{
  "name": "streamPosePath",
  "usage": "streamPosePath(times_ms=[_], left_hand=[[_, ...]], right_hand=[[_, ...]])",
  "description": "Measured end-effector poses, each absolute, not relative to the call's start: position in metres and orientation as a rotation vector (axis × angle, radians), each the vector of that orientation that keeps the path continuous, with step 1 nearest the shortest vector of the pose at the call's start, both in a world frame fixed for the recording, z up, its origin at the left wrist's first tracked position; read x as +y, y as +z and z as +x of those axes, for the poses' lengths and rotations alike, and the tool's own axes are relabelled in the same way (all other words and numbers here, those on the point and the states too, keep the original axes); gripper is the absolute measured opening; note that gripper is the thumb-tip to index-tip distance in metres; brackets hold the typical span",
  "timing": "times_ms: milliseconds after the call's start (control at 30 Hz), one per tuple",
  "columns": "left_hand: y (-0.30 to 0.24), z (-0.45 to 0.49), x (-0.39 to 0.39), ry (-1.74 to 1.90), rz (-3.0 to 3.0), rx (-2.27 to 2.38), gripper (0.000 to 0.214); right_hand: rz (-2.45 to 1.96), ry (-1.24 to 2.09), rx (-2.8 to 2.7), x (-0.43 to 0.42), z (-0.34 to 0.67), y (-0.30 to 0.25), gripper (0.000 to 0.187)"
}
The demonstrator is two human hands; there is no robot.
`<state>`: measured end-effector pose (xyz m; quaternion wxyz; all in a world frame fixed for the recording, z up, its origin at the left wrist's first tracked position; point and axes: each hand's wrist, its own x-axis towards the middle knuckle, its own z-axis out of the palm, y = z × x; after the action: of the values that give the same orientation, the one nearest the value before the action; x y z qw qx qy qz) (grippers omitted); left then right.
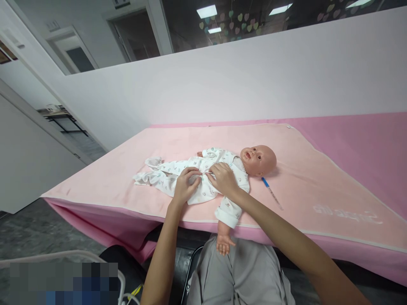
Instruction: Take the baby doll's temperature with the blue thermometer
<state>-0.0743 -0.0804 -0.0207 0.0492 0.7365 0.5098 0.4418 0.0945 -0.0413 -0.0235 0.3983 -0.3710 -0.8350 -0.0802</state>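
A baby doll (262, 159) lies on its back, head to the right, dressed in a white printed romper (203, 195). Both hands meet over the front of the romper at the doll's waist. The fingers of my left hand (187, 184) are curled in a pinch on the cloth. My right hand (224, 177) also pinches there, its fingers bent over the doll's belly. A thin white bit of the garment, perhaps a tie, shows between the fingertips. One doll arm (224, 237) hangs over the table's near edge, below my right wrist.
A thin clear stick with a blue end, like a thermometer (270, 190), lies near the doll's head. A peach mat (104, 178) covers the table over a pink cloth (356, 148). A white wall (222, 89) stands behind. My lap (235, 271) is against the near edge.
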Motion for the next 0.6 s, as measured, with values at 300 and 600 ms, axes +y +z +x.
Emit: streamPosePath(times_ms=[300, 600], left_hand=[[-0.021, -0.075, -0.08, 1.338, 2.27, 1.545, 0.012], [-0.014, -0.071, -0.075, 1.334, 2.127, 1.684, 0.021]], right_hand=[[-0.954, -0.2, -2.121, -0.041, 0.095, -0.024, 0.015], [-0.922, -0.204, -2.178, -0.065, 0.113, -0.008, 0.023]])
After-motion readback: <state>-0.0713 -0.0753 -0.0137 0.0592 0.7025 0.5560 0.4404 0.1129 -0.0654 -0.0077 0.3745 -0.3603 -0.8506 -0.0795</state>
